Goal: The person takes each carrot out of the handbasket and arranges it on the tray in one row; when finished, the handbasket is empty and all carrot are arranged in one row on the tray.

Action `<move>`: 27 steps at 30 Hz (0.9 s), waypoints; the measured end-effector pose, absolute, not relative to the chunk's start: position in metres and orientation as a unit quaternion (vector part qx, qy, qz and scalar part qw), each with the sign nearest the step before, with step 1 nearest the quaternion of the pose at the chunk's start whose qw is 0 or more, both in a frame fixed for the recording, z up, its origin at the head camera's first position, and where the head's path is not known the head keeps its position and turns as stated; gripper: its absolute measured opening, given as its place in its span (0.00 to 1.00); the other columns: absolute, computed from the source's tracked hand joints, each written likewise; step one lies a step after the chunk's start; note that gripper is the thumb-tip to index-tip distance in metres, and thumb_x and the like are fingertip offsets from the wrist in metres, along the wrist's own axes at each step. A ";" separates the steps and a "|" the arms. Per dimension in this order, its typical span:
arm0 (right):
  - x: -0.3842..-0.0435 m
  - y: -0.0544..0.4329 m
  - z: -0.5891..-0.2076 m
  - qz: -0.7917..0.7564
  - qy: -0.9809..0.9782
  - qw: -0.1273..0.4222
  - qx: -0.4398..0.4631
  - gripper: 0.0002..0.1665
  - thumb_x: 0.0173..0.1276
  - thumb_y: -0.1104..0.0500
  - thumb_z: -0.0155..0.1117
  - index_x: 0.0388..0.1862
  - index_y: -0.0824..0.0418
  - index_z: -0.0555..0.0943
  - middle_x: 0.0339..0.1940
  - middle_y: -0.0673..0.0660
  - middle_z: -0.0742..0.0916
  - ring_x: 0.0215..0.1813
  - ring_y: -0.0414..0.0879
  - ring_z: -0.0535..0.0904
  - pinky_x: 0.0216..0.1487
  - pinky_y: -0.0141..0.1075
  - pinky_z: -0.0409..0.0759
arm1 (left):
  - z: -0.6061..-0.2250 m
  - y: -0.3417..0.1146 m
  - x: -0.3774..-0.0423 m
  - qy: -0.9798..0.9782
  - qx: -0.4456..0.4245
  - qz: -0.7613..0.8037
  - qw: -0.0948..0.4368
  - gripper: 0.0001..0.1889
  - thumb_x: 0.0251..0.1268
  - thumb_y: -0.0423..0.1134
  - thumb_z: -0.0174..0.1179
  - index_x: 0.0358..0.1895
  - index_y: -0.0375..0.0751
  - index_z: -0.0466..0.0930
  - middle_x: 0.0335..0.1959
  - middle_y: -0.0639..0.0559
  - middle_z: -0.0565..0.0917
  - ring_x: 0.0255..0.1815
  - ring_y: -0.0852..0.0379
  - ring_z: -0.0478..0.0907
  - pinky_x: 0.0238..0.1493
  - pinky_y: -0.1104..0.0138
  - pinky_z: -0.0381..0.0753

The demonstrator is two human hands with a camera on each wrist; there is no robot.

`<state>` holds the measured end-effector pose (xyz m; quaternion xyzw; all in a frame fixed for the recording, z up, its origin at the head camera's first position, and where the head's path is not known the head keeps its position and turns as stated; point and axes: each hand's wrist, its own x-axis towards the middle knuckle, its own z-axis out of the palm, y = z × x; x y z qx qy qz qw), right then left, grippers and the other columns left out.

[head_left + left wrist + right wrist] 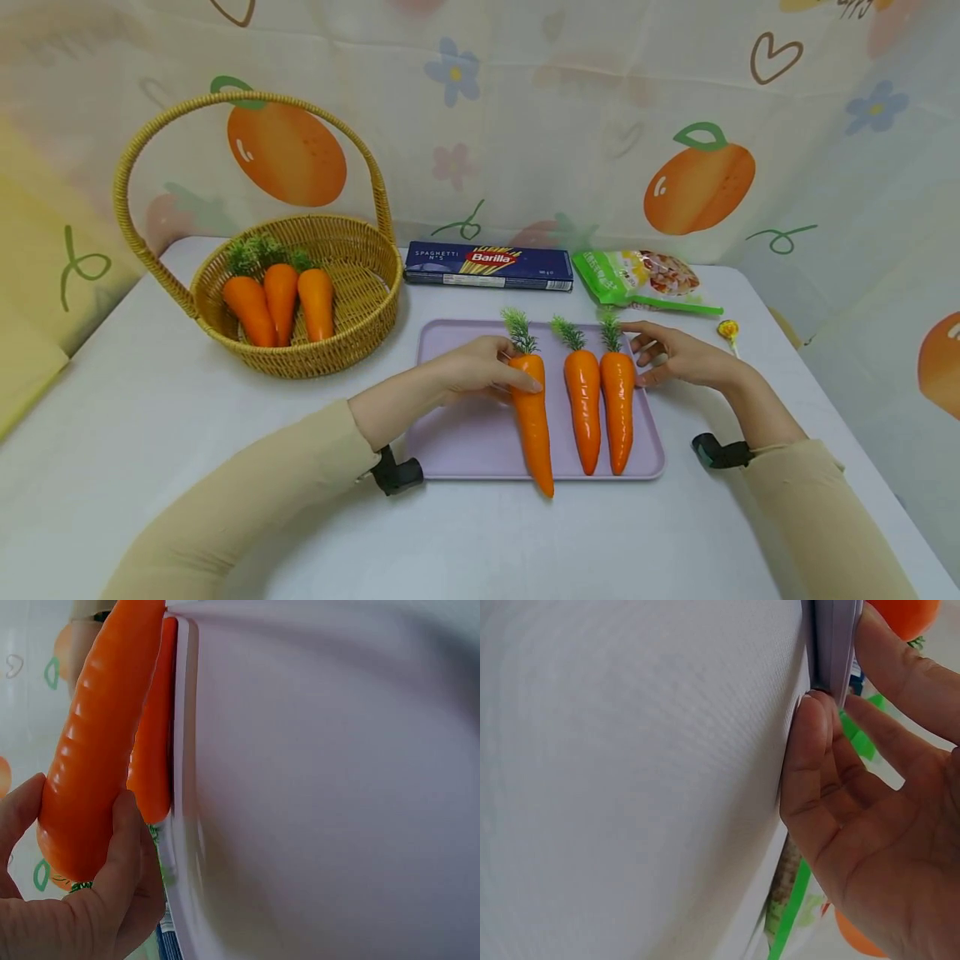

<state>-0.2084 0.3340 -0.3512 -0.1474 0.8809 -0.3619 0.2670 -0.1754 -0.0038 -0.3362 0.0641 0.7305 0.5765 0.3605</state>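
My left hand (487, 367) grips an orange carrot (533, 425) near its leafy top, fingers and thumb around it; its tip reaches past the front rim of the lilac tray (465, 433). In the left wrist view, that carrot (97, 735) is held apart from the tray surface. Two more carrots, a middle one (582, 408) and a right one (618, 408), lie side by side on the tray. My right hand (675, 354) pinches the tray's right edge. The right wrist view has the thumb against the rim (838, 645) and curled fingertips at its underside.
Three carrots (281, 300) lie in a wicker basket (360, 333) with a tall handle, at the left. Behind the tray are a blue spaghetti box (487, 267) and a green food bag (645, 281). A yellow lollipop (728, 330) lies beyond my right hand.
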 end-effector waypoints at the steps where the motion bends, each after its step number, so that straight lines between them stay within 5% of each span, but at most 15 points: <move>1: -0.209 0.334 -0.351 -0.363 0.880 0.267 -0.149 0.50 0.59 0.63 0.69 0.77 0.61 0.56 0.57 0.66 0.70 0.52 0.51 0.71 0.45 0.28 0.82 | -0.337 -0.002 -0.175 0.732 0.064 0.575 0.362 0.30 0.57 0.35 0.69 0.61 0.30 0.66 0.49 0.42 0.75 0.42 0.53 0.77 0.48 0.63 0.87; 27: -0.207 0.334 -0.351 -0.361 0.882 0.265 -0.149 0.50 0.59 0.64 0.69 0.77 0.61 0.56 0.58 0.66 0.71 0.51 0.50 0.71 0.45 0.29 0.82 | -0.330 0.019 -0.185 0.775 0.074 0.541 0.318 0.32 0.58 0.39 0.70 0.62 0.30 0.68 0.47 0.43 0.77 0.34 0.56 0.76 0.42 0.67 0.86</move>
